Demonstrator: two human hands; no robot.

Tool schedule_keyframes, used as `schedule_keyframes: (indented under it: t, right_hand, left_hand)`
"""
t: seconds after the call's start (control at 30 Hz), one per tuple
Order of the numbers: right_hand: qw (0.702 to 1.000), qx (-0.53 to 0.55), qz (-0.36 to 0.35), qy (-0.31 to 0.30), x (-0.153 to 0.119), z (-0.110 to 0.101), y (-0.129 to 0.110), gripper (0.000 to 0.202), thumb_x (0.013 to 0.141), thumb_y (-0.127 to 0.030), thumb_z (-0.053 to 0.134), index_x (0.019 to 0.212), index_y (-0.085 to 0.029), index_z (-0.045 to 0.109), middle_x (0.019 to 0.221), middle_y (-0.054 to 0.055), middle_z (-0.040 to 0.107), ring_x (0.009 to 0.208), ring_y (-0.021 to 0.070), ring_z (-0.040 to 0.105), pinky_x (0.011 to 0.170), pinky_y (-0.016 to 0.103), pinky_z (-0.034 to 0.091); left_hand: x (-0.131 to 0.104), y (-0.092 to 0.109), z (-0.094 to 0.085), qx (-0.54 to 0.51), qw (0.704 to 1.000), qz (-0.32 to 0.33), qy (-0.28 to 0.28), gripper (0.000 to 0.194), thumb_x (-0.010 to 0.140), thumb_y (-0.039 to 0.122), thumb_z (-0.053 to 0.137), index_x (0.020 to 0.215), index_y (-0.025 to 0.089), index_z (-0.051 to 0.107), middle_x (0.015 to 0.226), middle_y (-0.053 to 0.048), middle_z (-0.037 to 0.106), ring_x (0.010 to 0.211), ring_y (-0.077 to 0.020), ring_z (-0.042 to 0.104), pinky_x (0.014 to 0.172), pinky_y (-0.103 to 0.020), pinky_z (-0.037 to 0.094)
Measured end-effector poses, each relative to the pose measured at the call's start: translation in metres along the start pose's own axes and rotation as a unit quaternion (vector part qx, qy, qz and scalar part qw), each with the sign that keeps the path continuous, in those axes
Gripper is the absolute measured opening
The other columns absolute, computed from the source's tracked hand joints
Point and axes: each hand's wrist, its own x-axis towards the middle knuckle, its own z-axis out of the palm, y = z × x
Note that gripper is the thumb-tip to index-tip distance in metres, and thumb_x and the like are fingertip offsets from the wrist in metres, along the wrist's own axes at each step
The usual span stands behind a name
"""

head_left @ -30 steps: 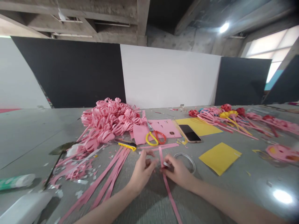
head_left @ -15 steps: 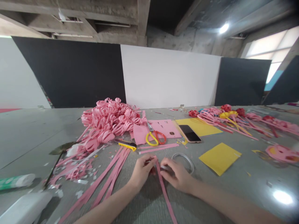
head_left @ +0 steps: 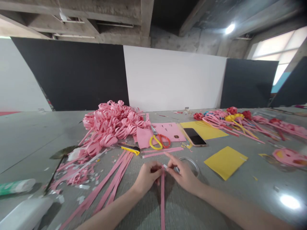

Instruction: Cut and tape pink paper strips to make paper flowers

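Note:
My left hand is closed at the upper end of a pink paper strip, pinching it between thumb and fingers. From there the strip runs straight down toward me. Close by on the right, my right hand pinches a small white piece with its thumb and a finger, and its index finger points forward. That white piece touches or nearly touches the strip's end; whether the two are joined I cannot tell. Behind my right hand lies a roll of clear tape, partly covered by it.
Scissors lie on pink paper, near a phone. A cutter knife and pink strips lie left. Pink paper loops are heaped behind. Yellow paper lies right. A glue tube is far left.
My right hand has lifted a small white piece to the strip's end, its index finger now extended. The strip's lower part has swung left and hangs straighter. My left hand stays nearly in place.

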Motion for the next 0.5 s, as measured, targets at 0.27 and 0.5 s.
schedule_keyframes:
  t: [0.27, 0.5]
  right_hand:
    - [0.999, 0.012, -0.003, -0.038, -0.0016, 0.0018, -0.0022, 0.037, 0.084, -0.015, 0.035, 0.120, -0.021, 0.027, 0.070, -0.002, 0.048, 0.064, 0.0116, 0.047, 0.067, 0.024, 0.040]
    - [0.996, -0.078, -0.026, -0.021, -0.0014, 0.0049, 0.0027, 0.038, 0.082, -0.011, 0.037, 0.117, -0.022, 0.029, 0.072, -0.001, 0.051, 0.076, 0.0154, 0.050, 0.081, 0.033, 0.035]
  left_hand:
    - [0.0008, -0.0038, 0.0004, -0.001, 1.000, 0.005, -0.016, 0.015, 0.066, 0.028, 0.056, 0.071, 0.013, 0.056, 0.052, 0.004, 0.052, 0.036, -0.0063, 0.043, 0.037, -0.017, 0.035]
    - [-0.0009, -0.0011, 0.0003, -0.001, 0.999, 0.005, -0.034, 0.016, 0.068, 0.027, 0.054, 0.072, 0.012, 0.057, 0.053, 0.003, 0.052, 0.036, -0.0057, 0.042, 0.037, -0.017, 0.034]
